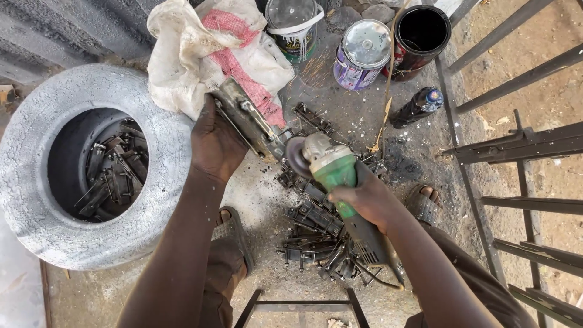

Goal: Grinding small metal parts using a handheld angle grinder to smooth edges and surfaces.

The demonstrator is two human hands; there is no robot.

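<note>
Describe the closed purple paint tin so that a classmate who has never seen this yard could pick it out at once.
Start at the big grey tyre on the left, then look right past the white sack to the containers along the top edge. The purple paint tin stands between a white-rimmed tin and an open black can. It alone is purple, with a shiny silver lid.

1. An outdoor metalworking yard: bare dusty concrete floor [267, 200] with sandy ground beside it.
2. A green angle grinder [337, 176] throws sparks over a heap of dark metal brackets [316, 237].
3. Paint tins [362, 54], welded black steel frames [522, 146] and a grey painted tyre [36, 182] stand around.
</note>
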